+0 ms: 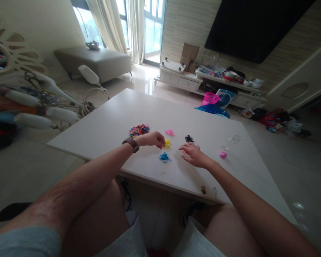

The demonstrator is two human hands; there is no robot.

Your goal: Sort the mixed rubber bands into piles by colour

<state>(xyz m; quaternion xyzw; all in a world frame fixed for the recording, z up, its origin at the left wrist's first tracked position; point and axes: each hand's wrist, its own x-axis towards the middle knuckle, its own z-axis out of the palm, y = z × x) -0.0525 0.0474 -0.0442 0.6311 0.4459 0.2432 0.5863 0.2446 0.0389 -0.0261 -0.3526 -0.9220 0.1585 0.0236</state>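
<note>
Table (pixel 149 110), one: white, across the middle of the scene.

Mixed heap of bands (pixel 139 130), one: many colours, on the left of the table; strands overlap too densely to count.

Single-colour piles, five, right of the heap: pink pile (pixel 169 132), farthest of its column; yellow pile (pixel 168 144), just nearer; blue pile (pixel 164 157), nearest; black pile (pixel 189 138), farther right; red-orange pile (pixel 186 152), nearer than the black, partly hidden.

Left hand (pixel 153 139), one: beside the yellow pile, thumb and fingertips drawn narrowly together; whether a band is pinched there cannot be told. Dark watch (pixel 131 144) on its wrist, one; dial not readable.

Right hand (pixel 194 155), one: above the red-orange pile, fingers spread wide and loosely curved; contact with the pile cannot be told.

Pink rounded object (pixel 223 154), one: right part of the table, with clear pieces (pixel 234 139) just beyond it.

Small brown-and-yellow item (pixel 203 189), one: near edge, right of centre; any print too small to read. Small clear item (pixel 215 191), one, to its right.

Far side: television (pixel 256 28), one, black, at right, its small mark illegible; pink basket (pixel 210 98), one; low grey bench (pixel 96 62), one, at left.
</note>
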